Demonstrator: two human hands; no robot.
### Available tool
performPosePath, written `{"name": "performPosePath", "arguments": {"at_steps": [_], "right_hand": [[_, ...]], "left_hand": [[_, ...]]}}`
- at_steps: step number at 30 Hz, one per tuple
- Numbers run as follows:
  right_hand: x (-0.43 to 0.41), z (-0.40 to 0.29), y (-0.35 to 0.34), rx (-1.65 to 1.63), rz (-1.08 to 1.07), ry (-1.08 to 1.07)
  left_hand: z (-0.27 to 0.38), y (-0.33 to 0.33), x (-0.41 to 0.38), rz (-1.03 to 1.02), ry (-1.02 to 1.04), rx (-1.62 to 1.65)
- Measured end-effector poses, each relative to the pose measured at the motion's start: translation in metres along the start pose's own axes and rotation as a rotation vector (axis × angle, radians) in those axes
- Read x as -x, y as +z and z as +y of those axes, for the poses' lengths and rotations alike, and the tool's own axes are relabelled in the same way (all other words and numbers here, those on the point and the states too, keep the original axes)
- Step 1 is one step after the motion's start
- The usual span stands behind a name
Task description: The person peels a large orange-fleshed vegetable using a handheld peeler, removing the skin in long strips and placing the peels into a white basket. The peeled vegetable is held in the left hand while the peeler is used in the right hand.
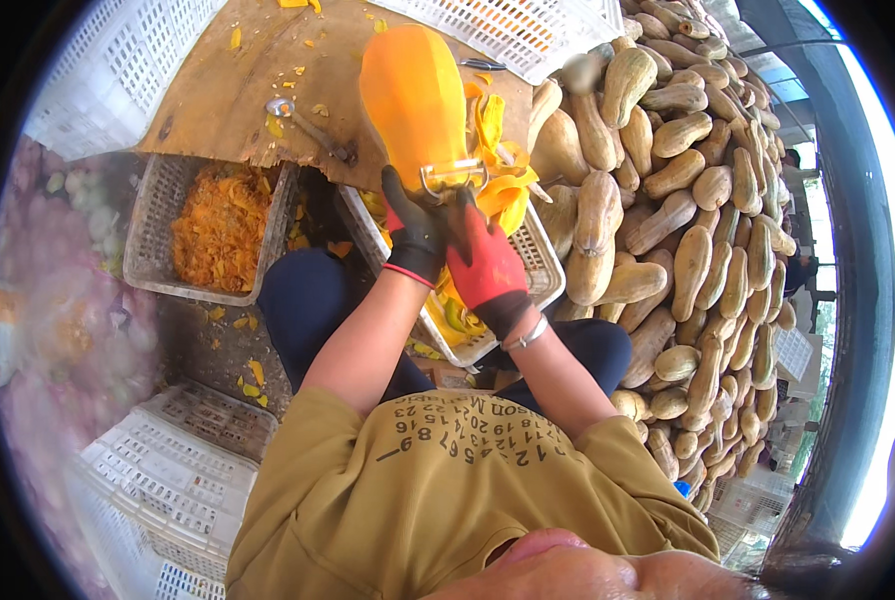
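A peeled orange squash [411, 94] lies lengthwise on a wooden board [222, 90]. At its near end is my left hand [415, 221], in a black and red glove, with the thumb along the squash's side. My right hand [485, 251], in a red and black glove, is closed on a Y-shaped peeler [453, 174], whose blade lies over the squash's near end. Strips of orange peel [501, 187] hang at the right beside the squash. Below the hands a white plastic crate [545, 262] holds peelings. A metal spoon [297, 120] and a dark-handled knife [483, 64] rest on the board.
A crate [136, 247] of orange scraps stands left of my knees. White crates [117, 75] stand at the upper left, another [507, 30] at the top, and stacked ones [177, 465] at the lower left. A large heap of unpeeled squashes [691, 270] fills the right side.
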State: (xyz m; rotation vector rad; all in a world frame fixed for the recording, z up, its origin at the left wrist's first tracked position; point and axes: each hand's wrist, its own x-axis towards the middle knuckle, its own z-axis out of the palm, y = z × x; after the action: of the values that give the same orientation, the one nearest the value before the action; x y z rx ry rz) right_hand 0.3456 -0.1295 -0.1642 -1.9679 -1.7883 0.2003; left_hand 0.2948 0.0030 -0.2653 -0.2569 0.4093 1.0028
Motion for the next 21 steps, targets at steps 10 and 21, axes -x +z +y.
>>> {"name": "performPosePath", "arguments": {"at_steps": [10,21], "right_hand": [[0.011,-0.005,-0.004,0.156,-0.216,0.226],[-0.036,0.086,-0.005,-0.889,-0.052,0.302]], "left_hand": [[0.004,-0.006,0.003,-0.145,0.021,-0.069],[0.017,0.008,0.015,-0.04,0.084,-0.028]]}}
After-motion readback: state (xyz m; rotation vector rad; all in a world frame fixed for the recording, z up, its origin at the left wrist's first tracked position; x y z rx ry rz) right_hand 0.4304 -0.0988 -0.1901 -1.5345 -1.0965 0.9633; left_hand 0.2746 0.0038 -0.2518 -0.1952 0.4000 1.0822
